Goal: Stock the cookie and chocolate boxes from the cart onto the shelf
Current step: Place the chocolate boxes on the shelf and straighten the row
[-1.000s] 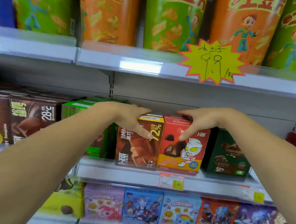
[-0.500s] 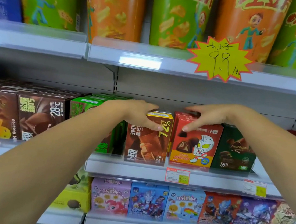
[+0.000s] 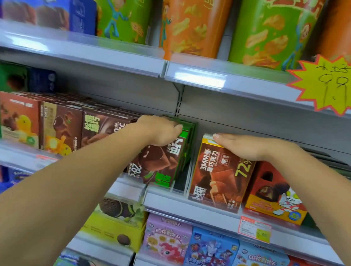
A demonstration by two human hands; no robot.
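Observation:
On the middle shelf stands a row of chocolate boxes. My left hand lies over the top of a brown box with green edges, with its fingers curled over the far top edge. My right hand rests flat, fingers straight, on top of the brown and yellow 72% chocolate box. A red box with a cartoon hero stands just right of that box. No cart is in view.
A narrow dark gap separates the two boxes under my hands. Brown chocolate boxes fill the shelf to the left. Tall chip tubs and a yellow price star sit above. Cookie boxes line the shelf below.
Both hands shifted one box to the left: the left from the 72% box to the green-edged box, the right from the red box to the 72% box. The view moved left and closer.

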